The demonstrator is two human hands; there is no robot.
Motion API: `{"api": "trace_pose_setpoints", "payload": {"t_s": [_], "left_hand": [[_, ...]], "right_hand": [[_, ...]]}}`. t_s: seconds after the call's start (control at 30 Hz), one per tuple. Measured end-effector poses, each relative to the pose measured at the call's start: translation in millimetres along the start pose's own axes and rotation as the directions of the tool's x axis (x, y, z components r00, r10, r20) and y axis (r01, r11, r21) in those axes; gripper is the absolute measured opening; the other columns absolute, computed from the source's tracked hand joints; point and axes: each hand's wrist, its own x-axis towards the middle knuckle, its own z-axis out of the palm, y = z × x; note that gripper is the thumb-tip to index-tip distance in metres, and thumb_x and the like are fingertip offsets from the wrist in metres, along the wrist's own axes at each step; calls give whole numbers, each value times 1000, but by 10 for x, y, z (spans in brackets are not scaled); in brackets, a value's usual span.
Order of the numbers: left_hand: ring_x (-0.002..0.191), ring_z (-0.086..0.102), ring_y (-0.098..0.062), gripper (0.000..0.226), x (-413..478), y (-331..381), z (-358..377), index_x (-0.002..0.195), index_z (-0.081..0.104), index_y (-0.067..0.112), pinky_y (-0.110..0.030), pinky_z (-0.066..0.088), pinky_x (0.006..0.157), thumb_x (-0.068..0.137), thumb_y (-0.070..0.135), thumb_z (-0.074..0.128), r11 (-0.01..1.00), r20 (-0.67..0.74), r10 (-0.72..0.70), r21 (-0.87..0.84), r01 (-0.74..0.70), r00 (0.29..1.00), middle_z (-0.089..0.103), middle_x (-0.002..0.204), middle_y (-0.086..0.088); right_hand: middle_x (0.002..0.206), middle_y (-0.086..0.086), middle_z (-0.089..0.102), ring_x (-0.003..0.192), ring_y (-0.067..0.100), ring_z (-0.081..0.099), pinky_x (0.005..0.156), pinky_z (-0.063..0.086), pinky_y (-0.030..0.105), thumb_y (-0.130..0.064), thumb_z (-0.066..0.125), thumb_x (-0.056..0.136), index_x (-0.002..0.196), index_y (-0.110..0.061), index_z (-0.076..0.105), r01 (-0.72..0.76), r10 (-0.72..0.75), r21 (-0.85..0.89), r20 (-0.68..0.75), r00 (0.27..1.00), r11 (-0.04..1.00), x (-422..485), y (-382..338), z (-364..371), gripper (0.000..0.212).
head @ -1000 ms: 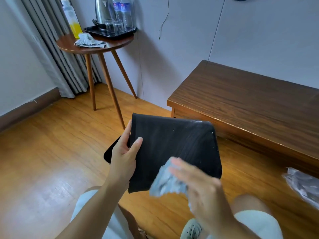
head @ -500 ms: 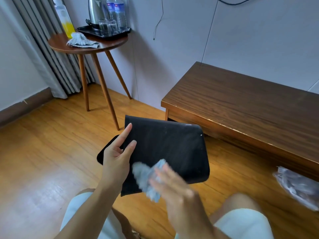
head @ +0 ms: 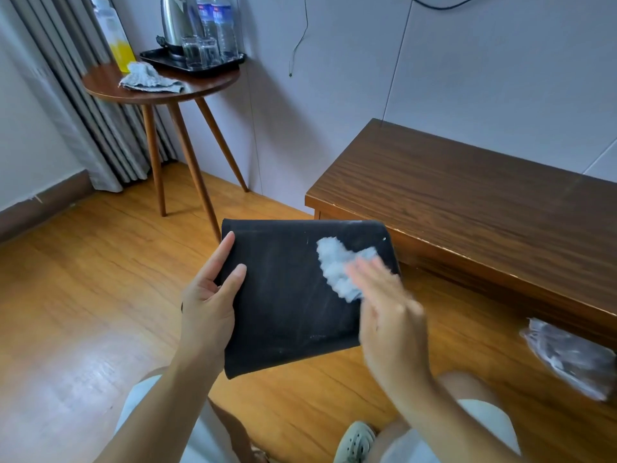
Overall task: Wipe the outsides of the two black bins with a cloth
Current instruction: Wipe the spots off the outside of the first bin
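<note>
Left hand (head: 208, 302) grips the black bin (head: 293, 295); right hand (head: 384, 305), fingers blurred, presses the cloth (head: 337, 265) beyond its fingertips: overlap strokes toward the thumb side

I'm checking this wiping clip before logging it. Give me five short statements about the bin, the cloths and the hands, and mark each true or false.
1. The left hand holds the black bin by its left edge. True.
2. The right hand presses a light cloth on the bin's upper right area. True.
3. The bin stands on the wooden bench. False: it is held up over the floor.
4. A second cloth lies on the round table. True.
5. The black tray holds only a kettle. False: bottles and glasses stand there too.
</note>
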Motion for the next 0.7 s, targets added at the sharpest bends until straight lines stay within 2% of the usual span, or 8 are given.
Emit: {"api": "trace_pose_setpoints", "payload": {"t_s": [0.1,0.2,0.27,0.33,0.43,0.47,0.57,0.7], "left_hand": [[103,73,-13,46,-9,-24,48,140,59,42,-29,63,81,103,13,58,1000,23,0,-21,0,1000,74,119,16],[115,68,-10,45,27,-52,12,140,59,38,-27,60,89,103,13,58,1000,8,-3,18,2,1000,69,131,14],[119,66,-10,47,32,-63,-38,143,57,39,-24,59,88,103,13,58,999,4,8,52,-8,1000,68,132,17],[115,69,-10,55,5,-51,-64,150,47,42,-23,60,82,104,14,57,999,26,9,32,-10,1000,69,124,27],[100,72,-2,62,-70,1,-63,156,32,42,-18,60,72,105,16,54,997,44,51,53,-53,998,70,106,36],[100,71,-1,54,-87,12,-59,153,41,38,-14,57,71,105,16,53,994,49,73,77,-76,996,72,108,31],[96,71,-15,30,-150,77,-21,115,71,37,-20,56,68,106,17,50,988,73,91,122,-99,993,76,101,11],[93,70,-16,44,-232,90,10,95,75,48,-30,58,74,106,14,48,987,128,97,116,-112,987,75,100,6]], "right_hand": [[137,-3,65,136,12,54,95,59,33,-28,39,109,130,-20,67,152,-166,100,144,976,983,-429,-348,184,36],[138,-6,66,136,8,54,95,57,25,-5,50,97,123,-22,74,184,-251,311,192,949,932,-708,-563,167,39],[138,-7,65,132,6,57,95,56,24,7,52,90,126,-21,74,110,-204,438,174,963,892,-703,-600,54,50],[132,-7,69,121,0,63,91,58,21,4,50,90,131,-18,69,54,-126,461,127,984,886,-570,-565,-114,51],[95,-22,73,83,-14,65,70,52,8,-12,50,97,131,-25,67,-174,170,467,51,984,867,-187,-381,-407,41],[91,-22,74,82,-10,67,72,53,12,-14,52,100,129,-30,68,-295,314,515,53,948,805,-41,-304,-479,37],[111,-16,75,104,4,71,94,56,34,-14,55,104,117,-33,71,-568,649,702,197,735,430,290,-83,-604,28],[107,-13,77,102,9,73,87,55,31,-22,56,104,118,-27,72,-634,757,764,340,558,124,442,89,-647,22]]}}
